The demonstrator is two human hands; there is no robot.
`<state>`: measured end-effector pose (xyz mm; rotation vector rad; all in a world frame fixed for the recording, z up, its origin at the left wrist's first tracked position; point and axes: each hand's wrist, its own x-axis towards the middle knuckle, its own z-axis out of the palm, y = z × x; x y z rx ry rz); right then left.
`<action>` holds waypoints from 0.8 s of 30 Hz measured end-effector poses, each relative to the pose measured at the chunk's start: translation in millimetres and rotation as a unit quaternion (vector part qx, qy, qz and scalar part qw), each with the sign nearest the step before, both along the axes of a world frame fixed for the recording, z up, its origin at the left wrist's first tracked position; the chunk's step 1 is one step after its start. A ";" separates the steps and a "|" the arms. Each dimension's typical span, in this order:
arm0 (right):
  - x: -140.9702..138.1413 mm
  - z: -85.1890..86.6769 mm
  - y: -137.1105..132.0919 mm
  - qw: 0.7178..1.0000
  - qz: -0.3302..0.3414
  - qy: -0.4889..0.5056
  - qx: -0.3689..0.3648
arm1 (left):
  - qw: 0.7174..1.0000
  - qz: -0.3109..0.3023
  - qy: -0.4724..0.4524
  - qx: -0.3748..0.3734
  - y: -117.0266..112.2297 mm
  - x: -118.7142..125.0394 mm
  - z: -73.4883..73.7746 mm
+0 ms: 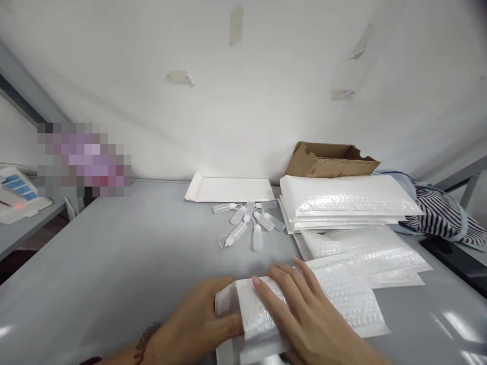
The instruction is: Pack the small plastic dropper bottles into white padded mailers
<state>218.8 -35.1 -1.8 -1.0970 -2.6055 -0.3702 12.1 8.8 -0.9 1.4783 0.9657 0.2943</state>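
A white bubble mailer (258, 314) is at the near edge of the table, between my two hands. My left hand (205, 319) grips its left end, with the thumb on the near side and the fingers partly hidden behind. Across the top of the mailer curl the fingers of my right hand (300, 309); that thumb is hidden. Whether anything is inside the mailer cannot be seen. Beyond my hands lies a loose group of small clear squeeze bottles (257, 238) with white caps. A flat white mailer (236, 189) lies behind them against the wall.
To the right, a stack of white bubble mailers (346, 197) stands before an open cardboard box (335, 161). More loose mailers (380, 253) lie nearer. Striped cloth (441, 213) and a black object (456, 261) are at the far right. A white device (21, 195) is at left.
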 end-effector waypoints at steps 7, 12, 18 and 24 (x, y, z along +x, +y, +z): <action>10.4 1.1 4.4 0.998 -0.039 -0.030 -0.039 | 0.956 0.119 0.132 0.234 31.0 -9.4 -8.8; 11.5 0.2 0.0 0.994 -0.038 -0.029 -0.095 | 0.888 0.097 0.218 0.394 47.9 -9.2 -24.3; 8.9 2.0 -3.3 0.987 -0.036 -0.037 -0.153 | 0.877 0.043 0.237 0.416 49.4 -6.9 -23.4; 9.8 1.7 -1.6 0.987 -0.042 -0.030 -0.151 | 0.896 0.026 0.210 0.390 45.8 -15.0 -19.2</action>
